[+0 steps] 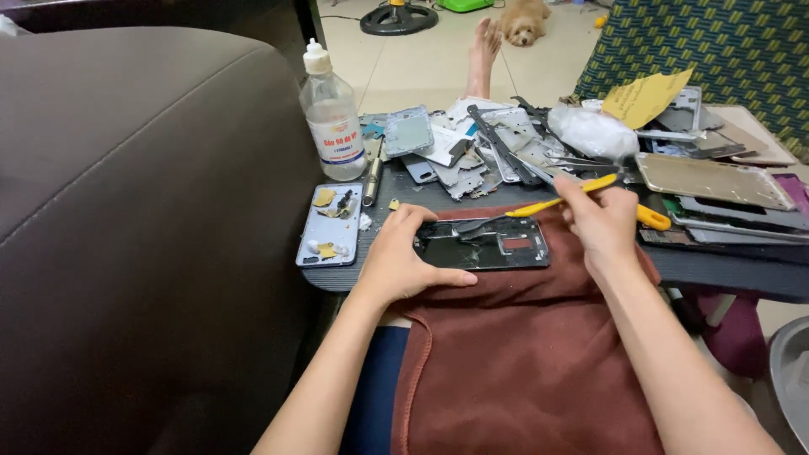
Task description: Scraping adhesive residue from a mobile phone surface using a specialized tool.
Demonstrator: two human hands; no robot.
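Note:
An opened black phone frame (497,244) lies flat on a rust-brown cloth (522,354) over my lap and the edge of a low dark table (725,268). My left hand (404,257) grips the frame's left end, thumb along its near edge. My right hand (600,217) holds a yellow-handled tool (560,200) whose dark tip rests on the frame's upper left part.
A clear plastic bottle (333,114) stands at the table's left. A phone back cover (329,224) holding small scraps lies beside it. A heap of phone parts (489,147), a white bag (594,132) and gold covers (712,179) fill the back. A brown cushion (126,211) rises on my left.

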